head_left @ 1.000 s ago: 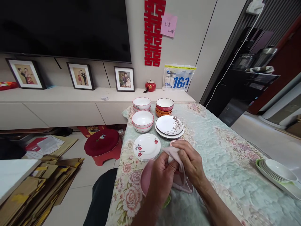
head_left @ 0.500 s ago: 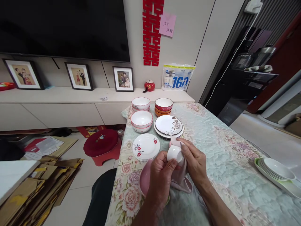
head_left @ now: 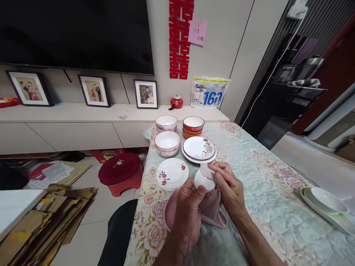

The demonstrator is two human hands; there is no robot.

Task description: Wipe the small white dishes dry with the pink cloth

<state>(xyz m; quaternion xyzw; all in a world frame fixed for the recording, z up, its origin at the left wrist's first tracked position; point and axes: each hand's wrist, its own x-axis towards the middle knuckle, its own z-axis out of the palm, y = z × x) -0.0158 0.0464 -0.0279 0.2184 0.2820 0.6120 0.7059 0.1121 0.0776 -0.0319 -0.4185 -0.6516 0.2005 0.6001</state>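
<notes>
Between the thumb and fingers of my left hand [head_left: 188, 207] is a small white cup [head_left: 203, 181], with a pale round face turned up towards me. My right hand [head_left: 229, 186] pinches a pinkish-grey cloth [head_left: 211, 205] against the cup's far right edge, and the rest of it hangs down to the table. Partly hidden behind my left wrist lies a pink bowl [head_left: 169, 208]. Just beyond my hands are white plates with red flowers [head_left: 172, 173] and a stack of plates with a brown floral pattern [head_left: 197, 147].
Red-rimmed white bowls [head_left: 167, 142] and a stack of red and orange bowls [head_left: 193, 127] stand farther back on the floral tablecloth [head_left: 266, 207]. At the right is a green-edged tray [head_left: 340, 221] with stacked white dishes. A red stool [head_left: 120, 171] and flattened cardboard [head_left: 63, 214] are on the left.
The cup has turned in my left hand, from a side-on view to its round face. My right hand has shifted slightly with the cloth along the edge.
</notes>
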